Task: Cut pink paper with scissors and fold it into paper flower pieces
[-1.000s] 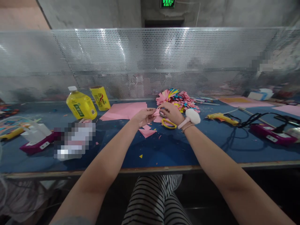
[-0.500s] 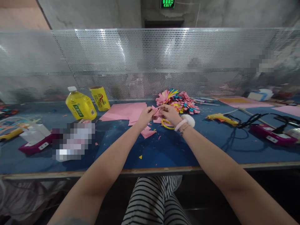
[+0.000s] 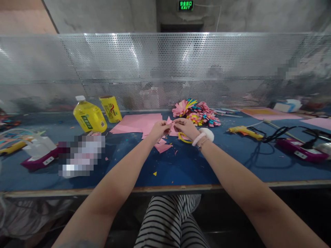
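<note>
A small folded piece of pink paper (image 3: 169,121) is pinched between my two hands above the middle of the table, one pointed corner sticking up. My left hand (image 3: 160,129) grips it from the left side, fingers closed. From the right, my right hand (image 3: 186,126) holds its other side between thumb and fingers. Below and behind my hands lie flat pink paper sheets (image 3: 134,123), with a smaller pink scrap (image 3: 163,147) nearer to me. A yellow ring, perhaps a tape roll (image 3: 184,138), rests partly hidden beneath my right hand.
Pink, yellow and blue paper flowers (image 3: 196,113) are heaped behind my right hand. To the left stand a yellow liquid jug (image 3: 89,116) and a yellow container (image 3: 110,109). A yellow glue gun (image 3: 245,132) and a purple power strip (image 3: 301,148) with cables lie right. A perforated metal screen (image 3: 124,69) runs behind.
The pink paper has turned in my fingers, so its point now stands up more. My left hand has shifted slightly left; the right stays nearly in place.
</note>
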Motion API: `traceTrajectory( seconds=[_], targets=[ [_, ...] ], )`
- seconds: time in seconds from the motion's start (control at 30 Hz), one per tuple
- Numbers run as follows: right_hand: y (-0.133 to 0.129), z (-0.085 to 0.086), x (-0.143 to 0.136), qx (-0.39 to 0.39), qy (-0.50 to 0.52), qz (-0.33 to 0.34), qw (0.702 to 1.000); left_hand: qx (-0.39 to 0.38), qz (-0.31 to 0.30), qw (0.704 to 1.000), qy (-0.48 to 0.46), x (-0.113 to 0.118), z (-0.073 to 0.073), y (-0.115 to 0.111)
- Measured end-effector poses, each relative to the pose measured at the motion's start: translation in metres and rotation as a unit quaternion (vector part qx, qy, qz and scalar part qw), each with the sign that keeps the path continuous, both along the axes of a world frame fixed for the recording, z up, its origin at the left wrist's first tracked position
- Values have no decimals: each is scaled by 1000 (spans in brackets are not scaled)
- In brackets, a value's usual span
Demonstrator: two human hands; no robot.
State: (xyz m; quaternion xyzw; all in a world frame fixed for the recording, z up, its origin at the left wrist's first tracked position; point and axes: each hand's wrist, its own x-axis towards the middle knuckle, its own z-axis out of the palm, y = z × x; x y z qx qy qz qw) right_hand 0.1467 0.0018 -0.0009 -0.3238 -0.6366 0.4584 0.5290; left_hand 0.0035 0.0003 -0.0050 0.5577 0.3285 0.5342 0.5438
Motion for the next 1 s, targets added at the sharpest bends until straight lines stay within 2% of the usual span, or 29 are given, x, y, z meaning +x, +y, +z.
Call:
traceTrajectory(
  seconds=[0.27,0.53,0.67,0.87,1.0],
  targets=[
    [0,1,2,-12,27,18,999,-35,-29,999,-30,-1,4,-2],
    [-1,1,3,-26,25,24,999,-55,-24,998,-29,0,4,-2],
    [1,0,3,-22,23,12,999,-30,-15,999,-19,3,3,-3],
    [3,1,4,-43,-5,-49,998,-23,-6,999,22,9,9,-11],
    [3,1,5,-46,-23,-36,998,-22,20,998,47,9,11,-13]
  ],
)
